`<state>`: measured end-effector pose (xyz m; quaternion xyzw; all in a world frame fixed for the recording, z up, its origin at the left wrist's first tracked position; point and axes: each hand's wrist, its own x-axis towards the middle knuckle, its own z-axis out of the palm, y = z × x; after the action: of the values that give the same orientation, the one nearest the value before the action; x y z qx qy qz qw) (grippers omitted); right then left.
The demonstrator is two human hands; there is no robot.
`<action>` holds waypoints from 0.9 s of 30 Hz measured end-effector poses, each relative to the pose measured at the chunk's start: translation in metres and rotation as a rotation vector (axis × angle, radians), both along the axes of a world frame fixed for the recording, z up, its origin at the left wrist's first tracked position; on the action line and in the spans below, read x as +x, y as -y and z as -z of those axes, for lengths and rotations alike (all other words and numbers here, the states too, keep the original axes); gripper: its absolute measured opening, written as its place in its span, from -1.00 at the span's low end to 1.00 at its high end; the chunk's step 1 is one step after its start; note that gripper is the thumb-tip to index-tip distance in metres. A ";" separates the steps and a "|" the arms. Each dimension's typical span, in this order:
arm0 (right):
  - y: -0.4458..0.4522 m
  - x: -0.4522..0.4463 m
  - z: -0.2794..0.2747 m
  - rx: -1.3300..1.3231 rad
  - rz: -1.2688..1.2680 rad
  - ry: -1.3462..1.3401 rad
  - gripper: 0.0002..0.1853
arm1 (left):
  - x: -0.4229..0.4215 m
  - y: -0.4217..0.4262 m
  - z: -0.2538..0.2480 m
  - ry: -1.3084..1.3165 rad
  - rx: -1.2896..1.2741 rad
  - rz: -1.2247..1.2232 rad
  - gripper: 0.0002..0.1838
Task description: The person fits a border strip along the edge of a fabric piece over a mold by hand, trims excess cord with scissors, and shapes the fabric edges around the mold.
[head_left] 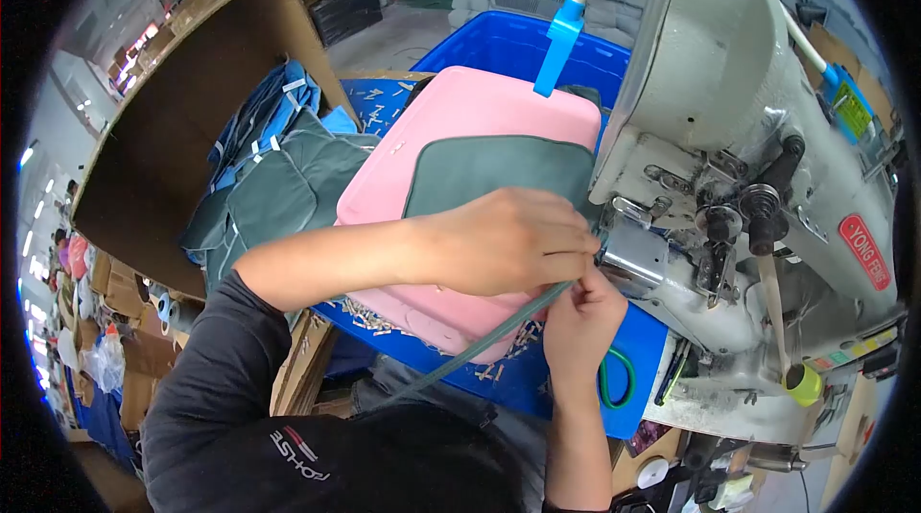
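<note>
A dark green fabric panel point(508, 172) lies on a pink board point(384, 177) beside the sewing machine point(705, 62). My left hand point(518, 239) reaches across the panel's lower edge with its fingers closed, its fingertips at a narrow grey-green strip point(489, 340) close to the machine's metal guide point(633, 254). Just below, my right hand point(583, 316) pinches the same strip between thumb and fingers. From the hands the strip trails down to the lower left, toward my lap. My left fingers hide where strip and panel meet.
At the left a large cardboard box point(144, 148) holds a pile of green panels point(273, 191). A blue bin point(480, 38) stands behind the board. Green-handled scissors point(616, 379) rest on the blue tabletop point(638, 340), and small scraps point(384, 316) surround the board.
</note>
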<state>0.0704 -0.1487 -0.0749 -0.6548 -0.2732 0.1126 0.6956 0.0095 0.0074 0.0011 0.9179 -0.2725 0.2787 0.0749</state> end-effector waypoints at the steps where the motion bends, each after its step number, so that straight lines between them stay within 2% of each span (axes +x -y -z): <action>1: 0.003 0.003 0.003 -0.034 -0.024 0.044 -0.90 | 0.001 0.000 -0.001 0.011 0.015 -0.003 -0.71; 3: 0.010 0.012 0.010 -0.100 -0.070 0.133 -0.84 | 0.003 -0.001 -0.003 0.028 0.038 0.011 -0.70; 6: 0.015 0.006 -0.015 -0.018 -0.062 -0.049 -0.88 | 0.002 -0.002 -0.001 0.027 0.023 0.060 -0.69; 12: 0.023 0.015 -0.024 -0.022 -0.135 -0.081 -0.88 | -0.004 0.003 0.004 -0.014 -0.112 0.029 -0.64; 15: 0.022 0.013 -0.030 -0.009 -0.110 -0.193 -0.87 | -0.003 0.001 0.000 -0.060 -0.184 0.028 -0.60; 23: 0.025 0.015 -0.038 -0.069 -0.076 -0.164 -0.86 | -0.011 0.018 0.006 -0.105 -0.219 -0.125 -0.54; 27: 0.028 0.011 -0.038 -0.110 -0.074 -0.153 -0.92 | -0.017 0.018 0.002 -0.151 -0.351 -0.096 -0.54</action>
<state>0.0811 -0.1765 -0.0373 -0.6709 -0.2365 0.2026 0.6730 -0.0071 -0.0109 -0.0008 0.9209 -0.1694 0.2555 0.2409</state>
